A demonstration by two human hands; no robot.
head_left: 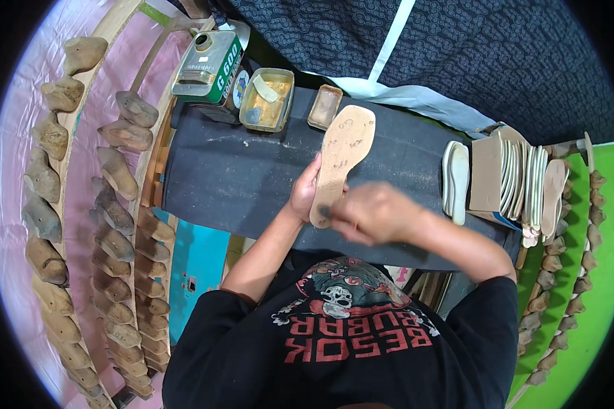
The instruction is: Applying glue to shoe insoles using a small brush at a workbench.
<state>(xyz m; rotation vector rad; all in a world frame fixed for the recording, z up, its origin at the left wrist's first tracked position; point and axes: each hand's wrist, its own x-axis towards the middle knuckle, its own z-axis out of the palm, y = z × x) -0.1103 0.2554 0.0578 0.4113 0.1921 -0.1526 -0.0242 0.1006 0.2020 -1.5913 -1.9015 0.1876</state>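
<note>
A tan insole [348, 140], marked with small dark spots, is held up over the dark work table, its wide toe end pointing away from me. My left hand [304, 192] is closed around its left edge near the narrow middle. My right hand [378, 213] is at the heel end, blurred by motion, with its fingers curled together. A dark patch or tip shows on the heel by those fingers; whatever they pinch is too smeared to name.
Along the table's far side stand a metal can [208, 71], a tin with yellowish residue [282, 109] and a small tray [326, 106]. Pale insoles [456, 178] and a cardboard box [486, 170] are at right. Wooden shoe lasts [119, 172] line racks on both sides.
</note>
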